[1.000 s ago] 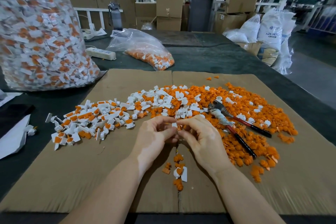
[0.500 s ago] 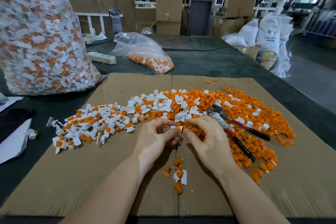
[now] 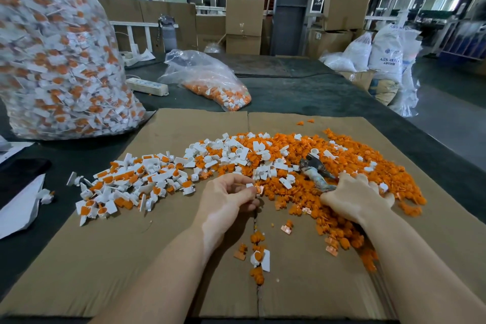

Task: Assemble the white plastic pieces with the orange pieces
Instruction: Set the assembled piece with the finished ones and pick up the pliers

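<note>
Left hand pinches an assembled white-and-orange piece at centre of the cardboard sheet.

The piece [image 3: 253,188] sits between left hand [image 3: 226,198] fingertips, at the near edge of the white pieces [image 3: 238,154]. At 3 o'clock, right hand [image 3: 356,200] rests fingers-down in the orange pieces [image 3: 342,155], grasp unclear, beside pliers [image 3: 314,172]. Cardboard sheet [image 3: 131,258] lies beneath.

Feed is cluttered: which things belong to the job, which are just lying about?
Job: left hand pinching a white piece; right hand on the orange pile; assembled pieces; bag of finished pieces.
Lying about: pliers, power strip, cardboard boxes.
</note>
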